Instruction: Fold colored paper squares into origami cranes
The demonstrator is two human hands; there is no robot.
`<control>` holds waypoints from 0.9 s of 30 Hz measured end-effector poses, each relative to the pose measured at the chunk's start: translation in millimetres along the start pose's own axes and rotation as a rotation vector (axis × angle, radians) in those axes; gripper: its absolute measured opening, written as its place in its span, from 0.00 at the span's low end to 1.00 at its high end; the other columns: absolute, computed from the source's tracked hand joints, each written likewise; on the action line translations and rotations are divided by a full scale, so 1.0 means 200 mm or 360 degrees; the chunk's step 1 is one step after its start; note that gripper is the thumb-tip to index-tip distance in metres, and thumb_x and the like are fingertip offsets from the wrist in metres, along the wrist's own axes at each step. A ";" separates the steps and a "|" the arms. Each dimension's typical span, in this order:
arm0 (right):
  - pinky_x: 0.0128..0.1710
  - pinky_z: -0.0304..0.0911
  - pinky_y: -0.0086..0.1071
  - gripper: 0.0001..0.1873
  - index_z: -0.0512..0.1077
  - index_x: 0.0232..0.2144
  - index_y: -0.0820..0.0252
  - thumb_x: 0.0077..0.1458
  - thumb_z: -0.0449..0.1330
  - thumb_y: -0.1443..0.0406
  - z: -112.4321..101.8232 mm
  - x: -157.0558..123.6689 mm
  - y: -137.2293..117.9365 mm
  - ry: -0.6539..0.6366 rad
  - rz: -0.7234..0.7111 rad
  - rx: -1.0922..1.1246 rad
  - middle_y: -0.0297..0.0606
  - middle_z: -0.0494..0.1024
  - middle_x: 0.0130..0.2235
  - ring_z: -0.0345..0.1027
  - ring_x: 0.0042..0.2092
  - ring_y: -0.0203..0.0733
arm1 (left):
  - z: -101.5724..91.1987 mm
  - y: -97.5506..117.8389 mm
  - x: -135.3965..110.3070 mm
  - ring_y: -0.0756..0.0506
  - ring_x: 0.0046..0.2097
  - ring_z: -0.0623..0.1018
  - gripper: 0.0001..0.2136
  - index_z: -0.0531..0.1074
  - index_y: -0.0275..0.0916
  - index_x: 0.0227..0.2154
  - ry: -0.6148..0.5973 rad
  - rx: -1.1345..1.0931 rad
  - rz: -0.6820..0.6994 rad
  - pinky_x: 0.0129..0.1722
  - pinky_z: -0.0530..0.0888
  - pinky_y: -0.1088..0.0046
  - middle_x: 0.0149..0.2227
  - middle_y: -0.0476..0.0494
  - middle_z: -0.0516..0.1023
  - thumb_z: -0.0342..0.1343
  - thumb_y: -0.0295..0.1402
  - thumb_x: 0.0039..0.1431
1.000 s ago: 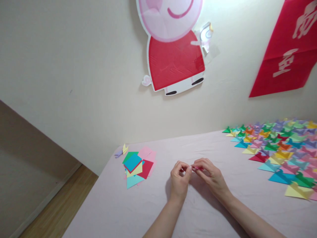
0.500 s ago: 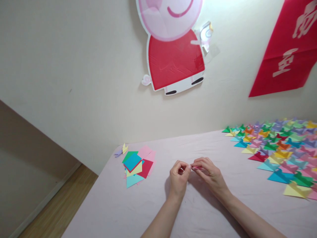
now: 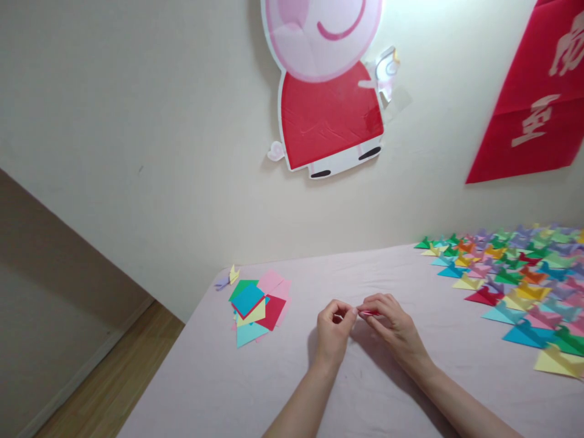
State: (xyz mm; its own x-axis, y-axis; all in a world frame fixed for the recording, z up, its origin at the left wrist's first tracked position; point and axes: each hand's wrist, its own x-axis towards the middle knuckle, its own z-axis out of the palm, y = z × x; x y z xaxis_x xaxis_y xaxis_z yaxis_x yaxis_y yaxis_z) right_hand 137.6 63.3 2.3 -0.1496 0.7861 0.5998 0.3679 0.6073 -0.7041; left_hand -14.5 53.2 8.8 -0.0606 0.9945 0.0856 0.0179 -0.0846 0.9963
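Observation:
My left hand (image 3: 336,331) and my right hand (image 3: 396,328) meet just above the pale cloth in the lower middle. Between the thumb and fingers of my right hand is a small piece of folded red paper (image 3: 369,312), mostly hidden by the fingers. The thumb and forefinger of my left hand pinch at its left end. To the left of my hands lies a loose pile of coloured paper squares (image 3: 249,300), blue, green, yellow, red and pink among them.
Rows of folded paper birds (image 3: 529,335) in many colours cover the right side of the cloth-covered surface (image 3: 205,389). Two small folded pieces, one yellow (image 3: 234,275) and one purple (image 3: 222,283), sit at the back left corner. A wall stands behind.
The whole view has shifted slightly, so everything appears a little further right and lower. My hands keep nearly the same pinch; slightly more of the red paper shows at my right fingers.

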 end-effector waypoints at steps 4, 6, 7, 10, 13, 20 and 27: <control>0.41 0.63 0.37 0.09 0.77 0.33 0.51 0.63 0.58 0.58 0.00 0.00 0.01 -0.0007 0.0042 0.0008 0.36 0.76 0.34 0.67 0.40 0.46 | 0.00 -0.01 0.00 0.50 0.28 0.67 0.11 0.71 0.38 0.24 0.0050 -0.0021 -0.0017 0.30 0.63 0.74 0.25 0.51 0.70 0.60 0.40 0.53; 0.41 0.63 0.38 0.10 0.77 0.33 0.51 0.62 0.58 0.57 0.00 -0.01 0.01 -0.0007 0.0061 0.0023 0.37 0.76 0.34 0.67 0.40 0.46 | 0.00 -0.01 0.00 0.49 0.28 0.67 0.13 0.71 0.38 0.24 0.0064 -0.0030 -0.0017 0.31 0.64 0.74 0.25 0.50 0.70 0.60 0.42 0.54; 0.41 0.63 0.38 0.10 0.77 0.33 0.51 0.62 0.58 0.57 0.00 -0.01 0.01 -0.0010 0.0072 0.0035 0.37 0.76 0.34 0.68 0.40 0.46 | 0.00 -0.01 0.00 0.49 0.29 0.67 0.14 0.71 0.38 0.24 0.0065 -0.0034 -0.0017 0.31 0.64 0.74 0.25 0.50 0.70 0.59 0.43 0.56; 0.41 0.64 0.37 0.10 0.77 0.33 0.52 0.62 0.58 0.57 0.00 -0.01 0.01 -0.0011 0.0114 0.0097 0.37 0.77 0.34 0.69 0.40 0.45 | 0.00 0.01 -0.02 0.48 0.30 0.68 0.17 0.72 0.38 0.25 0.0043 -0.0049 -0.0011 0.33 0.65 0.73 0.26 0.49 0.70 0.54 0.47 0.59; 0.38 0.66 0.34 0.12 0.77 0.32 0.54 0.61 0.59 0.55 0.00 0.00 0.00 -0.0002 0.0182 0.0188 0.38 0.77 0.33 0.70 0.38 0.44 | 0.01 0.03 -0.03 0.47 0.32 0.69 0.17 0.73 0.38 0.26 -0.0010 -0.0040 0.0035 0.34 0.65 0.72 0.27 0.48 0.71 0.53 0.47 0.60; 0.34 0.66 0.33 0.16 0.76 0.29 0.55 0.59 0.59 0.52 0.00 0.02 -0.05 0.0009 0.0278 0.0231 0.38 0.77 0.31 0.71 0.34 0.43 | 0.00 0.03 -0.03 0.48 0.31 0.67 0.16 0.71 0.39 0.27 0.0006 0.0019 0.0023 0.31 0.65 0.74 0.27 0.50 0.69 0.54 0.48 0.58; 0.33 0.66 0.32 0.17 0.76 0.28 0.56 0.58 0.60 0.51 -0.01 0.03 -0.06 -0.0005 0.0295 0.0252 0.37 0.77 0.30 0.71 0.32 0.42 | 0.00 0.02 -0.03 0.48 0.31 0.67 0.15 0.71 0.39 0.28 0.0005 -0.0021 0.0075 0.32 0.64 0.74 0.27 0.50 0.69 0.55 0.46 0.59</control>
State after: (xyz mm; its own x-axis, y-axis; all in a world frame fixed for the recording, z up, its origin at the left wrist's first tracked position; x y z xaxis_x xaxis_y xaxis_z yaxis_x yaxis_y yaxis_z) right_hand 134.1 59.9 14.5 -0.0957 0.8860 0.4537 0.2407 0.4629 -0.8531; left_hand -13.4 46.3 12.8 -0.0634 0.9892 0.1323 0.0079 -0.1320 0.9912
